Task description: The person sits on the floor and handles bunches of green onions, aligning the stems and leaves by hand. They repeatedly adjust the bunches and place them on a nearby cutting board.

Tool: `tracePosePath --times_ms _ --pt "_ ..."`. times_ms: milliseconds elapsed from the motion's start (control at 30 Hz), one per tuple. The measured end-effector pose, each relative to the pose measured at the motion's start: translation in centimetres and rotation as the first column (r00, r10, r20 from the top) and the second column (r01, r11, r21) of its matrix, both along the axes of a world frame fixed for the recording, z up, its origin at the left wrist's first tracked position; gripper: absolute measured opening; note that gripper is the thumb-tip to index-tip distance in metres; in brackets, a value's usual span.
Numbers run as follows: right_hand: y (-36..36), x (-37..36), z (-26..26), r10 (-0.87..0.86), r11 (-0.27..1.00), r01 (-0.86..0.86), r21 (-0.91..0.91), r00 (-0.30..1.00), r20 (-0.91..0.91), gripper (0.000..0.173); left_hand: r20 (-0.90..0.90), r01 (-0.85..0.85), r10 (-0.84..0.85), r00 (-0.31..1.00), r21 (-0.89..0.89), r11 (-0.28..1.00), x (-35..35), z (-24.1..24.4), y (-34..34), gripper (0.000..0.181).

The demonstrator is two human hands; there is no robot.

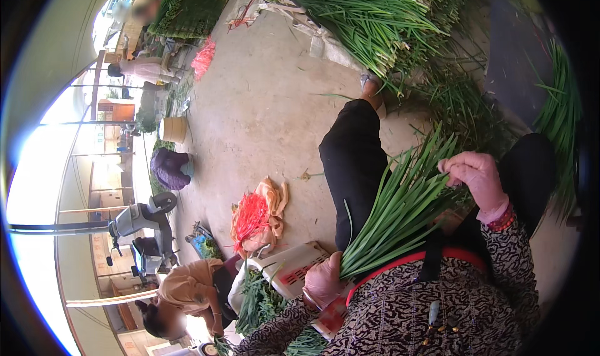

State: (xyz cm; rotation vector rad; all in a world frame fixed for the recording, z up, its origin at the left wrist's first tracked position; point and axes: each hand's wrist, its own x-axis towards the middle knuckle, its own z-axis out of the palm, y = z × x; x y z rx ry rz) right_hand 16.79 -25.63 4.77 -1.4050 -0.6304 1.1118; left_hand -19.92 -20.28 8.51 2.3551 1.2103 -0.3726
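Observation:
In my pink-gloved left hand [323, 281] is one end of a bunch of garlic chives [398, 211], its long flat green leaves fanning out across my lap. My right hand [476, 182], also gloved in pink, is at the far end of the bunch by the leaf tips. Its thumb and fingers are curled together there; whether a leaf is pinched between them is hard to see. Beside my left hand stands a white plastic crate [300, 262] with slotted sides. Cut green leaves [258, 300] lie to its left.
A large chive pile [365, 18] lies on sacking ahead, with loose leaf scraps [468, 103] by my foot. Red ties [251, 215] rest on an orange cloth. A co-worker [192, 285] bends at lower left. Farther off are a scooter [150, 229] and a bucket [172, 129].

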Motion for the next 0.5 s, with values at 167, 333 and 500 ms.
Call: tracePosePath --times_ms 167,333,500 --pt "-1.4 5.5 1.6 -0.242 0.970 0.227 0.087 0.938 0.247 0.028 -0.019 -0.151 0.150 0.988 -0.164 0.975 0.4 0.4 -0.4 0.051" --pt "-1.4 5.2 0.9 -0.042 0.980 -0.116 0.162 0.675 0.736 0.029 0.004 -0.350 0.622 0.783 -0.824 0.446 0.2 1.0 0.8 0.053" --pt "-2.9 4.8 0.1 -0.220 0.963 0.129 0.236 0.884 0.413 0.012 -0.086 -0.351 0.648 0.757 -0.890 0.292 -0.2 0.4 1.2 0.035"
